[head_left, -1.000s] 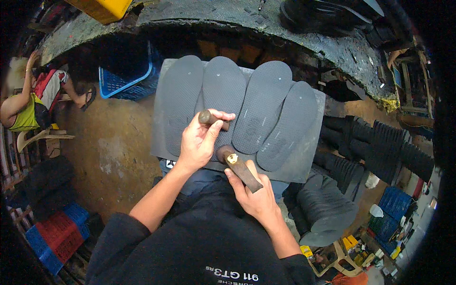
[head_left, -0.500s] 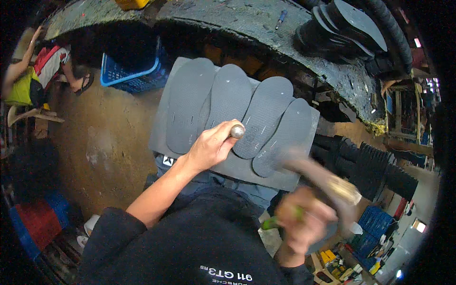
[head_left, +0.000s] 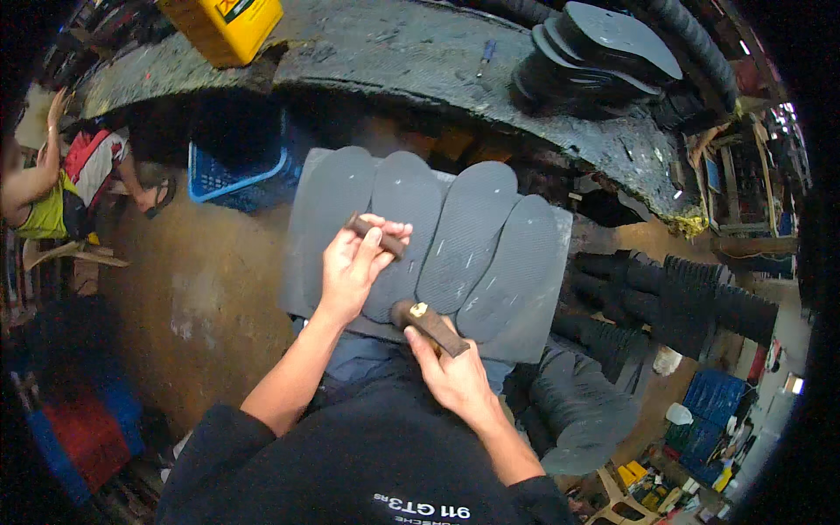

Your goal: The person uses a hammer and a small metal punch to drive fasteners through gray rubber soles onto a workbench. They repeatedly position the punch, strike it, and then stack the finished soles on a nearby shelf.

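Observation:
My left hand (head_left: pixel 348 269) is closed round a short, dark metal punch (head_left: pixel 392 248), which now lies tilted across the fingers. It hovers over the second sole from the left. A hammer is gripped in my right hand (head_left: pixel 457 378), its rusty brown head (head_left: pixel 430 327) low over the near ends of the middle soles. Several flat dark grey shoe soles (head_left: pixel 473 219) are fanned side by side on a grey board (head_left: pixel 553 262) across my lap. Short pale marks show on some soles. The hammer's handle is mostly hidden by its head and my hand.
A worn bench (head_left: pixel 367 61) runs along the far side, bearing a yellow container (head_left: pixel 229 31) and a stack of soles (head_left: pixel 604 52). Beneath it stands a blue basket (head_left: pixel 238 179). More stacked soles (head_left: pixel 582 407) are at my right. Another person (head_left: pixel 74 175) is at the far left.
The punch has gone from upright, end facing up, to tilted in my left hand, which moved left. My right hand brought the hammer from the lower right in to the board's near edge.

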Action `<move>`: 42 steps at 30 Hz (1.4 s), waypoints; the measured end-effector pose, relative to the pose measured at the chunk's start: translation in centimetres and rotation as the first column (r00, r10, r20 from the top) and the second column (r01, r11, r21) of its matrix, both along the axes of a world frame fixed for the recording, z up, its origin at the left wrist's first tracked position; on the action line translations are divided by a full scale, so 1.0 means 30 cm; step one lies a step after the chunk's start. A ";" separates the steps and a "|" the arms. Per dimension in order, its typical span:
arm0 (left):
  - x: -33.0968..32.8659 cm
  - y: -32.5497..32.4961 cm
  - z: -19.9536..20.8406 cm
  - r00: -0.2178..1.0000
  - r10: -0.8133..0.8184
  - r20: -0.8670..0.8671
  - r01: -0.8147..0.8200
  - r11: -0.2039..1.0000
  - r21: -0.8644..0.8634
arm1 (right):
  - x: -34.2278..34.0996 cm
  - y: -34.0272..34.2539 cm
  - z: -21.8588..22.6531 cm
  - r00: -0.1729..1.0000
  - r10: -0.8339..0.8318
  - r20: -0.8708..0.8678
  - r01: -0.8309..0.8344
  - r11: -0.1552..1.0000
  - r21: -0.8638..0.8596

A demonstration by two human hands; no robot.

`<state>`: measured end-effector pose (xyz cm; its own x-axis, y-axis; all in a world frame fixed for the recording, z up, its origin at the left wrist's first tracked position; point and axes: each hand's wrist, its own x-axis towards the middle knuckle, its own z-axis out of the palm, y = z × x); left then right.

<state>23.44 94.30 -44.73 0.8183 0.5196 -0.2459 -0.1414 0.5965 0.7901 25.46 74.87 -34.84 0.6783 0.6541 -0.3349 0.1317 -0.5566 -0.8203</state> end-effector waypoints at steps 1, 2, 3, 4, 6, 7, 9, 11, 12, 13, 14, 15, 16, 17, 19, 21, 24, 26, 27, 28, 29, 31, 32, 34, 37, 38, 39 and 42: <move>0.017 0.000 0.001 0.995 -0.060 0.078 0.051 0.992 0.111 | 0.003 -0.001 -0.026 0.999 -0.040 0.009 0.039 0.997 0.063; 0.023 -0.013 0.003 0.993 -0.108 0.056 0.094 0.975 0.199 | -0.012 -0.024 -0.036 0.994 -0.103 0.035 0.100 0.991 0.092; 0.029 -0.029 0.006 0.987 -0.156 0.047 0.137 0.950 0.282 | -0.002 -0.036 -0.054 0.991 -0.131 0.038 0.121 0.972 0.201; 0.051 -0.047 -0.001 0.966 -0.200 0.166 0.137 0.933 0.332 | -0.002 -0.059 -0.063 0.984 -0.179 0.008 0.176 0.973 0.151; 0.089 -0.075 -0.015 0.981 -0.176 0.079 0.146 0.943 0.299 | 0.027 -0.090 -0.084 0.964 -0.258 0.057 0.251 0.961 0.117; 0.104 -0.087 -0.024 0.979 -0.178 0.102 0.145 0.952 0.271 | 0.040 -0.103 -0.090 0.960 -0.279 0.040 0.275 0.958 0.075; 0.123 -0.097 -0.038 0.977 -0.193 0.090 0.158 0.940 0.302 | 0.068 -0.110 -0.103 0.959 -0.272 0.076 0.270 0.962 0.035; 0.126 -0.102 -0.046 0.978 -0.190 0.081 0.158 0.940 0.304 | 0.076 -0.110 -0.111 0.952 -0.302 0.049 0.300 0.953 0.035; 0.124 -0.105 -0.049 0.981 -0.178 0.080 0.148 0.945 0.293 | 0.077 -0.109 -0.116 0.949 -0.311 0.050 0.308 0.950 0.060; 0.118 -0.107 -0.049 0.981 -0.174 0.084 0.144 0.949 0.281 | 0.073 -0.107 -0.121 0.949 -0.313 0.044 0.310 0.948 0.066; 0.115 -0.107 -0.051 0.983 -0.169 0.075 0.139 0.943 0.304 | 0.073 -0.106 -0.128 0.948 -0.314 0.042 0.311 0.948 0.075; 0.111 -0.108 -0.050 0.983 -0.168 0.072 0.136 0.935 0.327 | 0.069 -0.108 -0.132 0.948 -0.315 0.042 0.311 0.947 0.083; 0.108 -0.108 -0.051 0.981 -0.177 0.074 0.140 0.926 0.352 | 0.068 -0.109 -0.138 0.951 -0.305 0.053 0.300 0.951 0.076; 0.107 -0.109 -0.052 0.983 -0.177 0.054 0.145 0.920 0.364 | 0.067 -0.115 -0.140 0.954 -0.293 0.065 0.289 0.955 0.071; 0.108 -0.108 -0.055 0.983 -0.184 0.022 0.161 0.908 0.387 | 0.066 -0.124 -0.141 0.960 -0.277 0.053 0.274 0.960 0.046; 0.111 -0.109 -0.060 0.980 -0.191 0.047 0.155 0.895 0.418 | 0.062 -0.131 -0.136 0.967 -0.252 0.036 0.249 0.967 0.057; 0.114 -0.116 -0.065 0.984 -0.166 0.058 0.124 0.890 0.439 | 0.069 -0.120 -0.136 0.971 -0.238 -0.013 0.238 0.971 -0.024; 0.113 -0.124 -0.061 0.988 -0.152 0.028 0.122 0.878 0.463 | 0.087 -0.102 -0.132 0.972 -0.231 -0.034 0.228 0.970 -0.086; 0.114 -0.127 -0.055 0.988 -0.153 0.002 0.133 0.865 0.484 | 0.102 -0.094 -0.120 0.970 -0.231 -0.072 0.216 0.961 -0.176; 0.115 -0.129 -0.047 0.988 -0.151 -0.019 0.140 0.850 0.507 | 0.123 -0.083 -0.104 0.978 -0.206 0.032 0.204 0.978 0.034; 0.118 -0.129 -0.038 0.989 -0.127 -0.079 0.149 0.785 0.601 | 0.152 -0.071 -0.079 0.976 -0.206 0.074 0.196 0.974 0.115; 0.120 -0.128 -0.019 0.990 -0.129 -0.057 0.131 0.690 0.712 | 0.204 -0.075 0.015 0.971 -0.234 -0.055 0.237 0.969 0.074; 0.124 -0.125 -0.012 0.993 -0.113 -0.039 0.104 0.652 0.751 | 0.229 -0.077 0.075 0.974 -0.226 -0.018 0.226 0.965 0.134; 0.121 -0.123 -0.006 0.995 -0.092 -0.037 0.084 0.580 0.810 | 0.255 -0.102 0.222 0.936 -0.328 -0.132 0.353 0.872 0.338; 0.121 -0.126 -0.021 0.993 -0.117 -0.009 0.075 0.575 0.815 | 0.286 -0.068 0.323 0.998 -0.034 0.052 -0.015 0.678 0.734; 0.123 -0.130 -0.031 0.995 -0.093 0.041 0.019 0.572 0.820 | 0.298 -0.051 0.327 0.928 0.039 0.370 -0.270 0.754 0.599; 0.125 -0.132 -0.040 0.994 -0.103 0.023 0.040 0.567 0.822 | 0.294 -0.028 0.301 0.698 0.163 0.697 -0.370 0.916 0.156; 0.136 -0.131 -0.048 0.997 -0.077 -0.017 0.053 0.485 0.873 | 0.297 0.011 0.182 0.958 0.095 0.271 -0.089 0.995 -0.036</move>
